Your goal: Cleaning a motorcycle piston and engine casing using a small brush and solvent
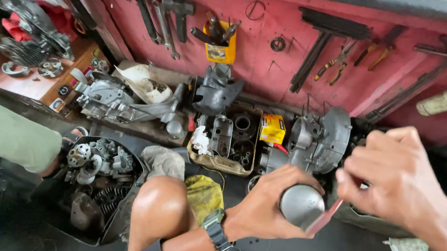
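My left hand (262, 206) gripped the grey piston (302, 204), fingers closed round it; my right hand (400, 182) pinched a thin red strip (326, 216) against its crown, scraping under way; steadier pressure seemed needed next.

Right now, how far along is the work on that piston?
Done: the engine is stripped, with the crankcase open and loose parts in a tray and a tub. In hand: the left hand grips a piston while the right hand holds a thin red strip at its crown. Left: the piston is not fitted, and parts lie unassembled.
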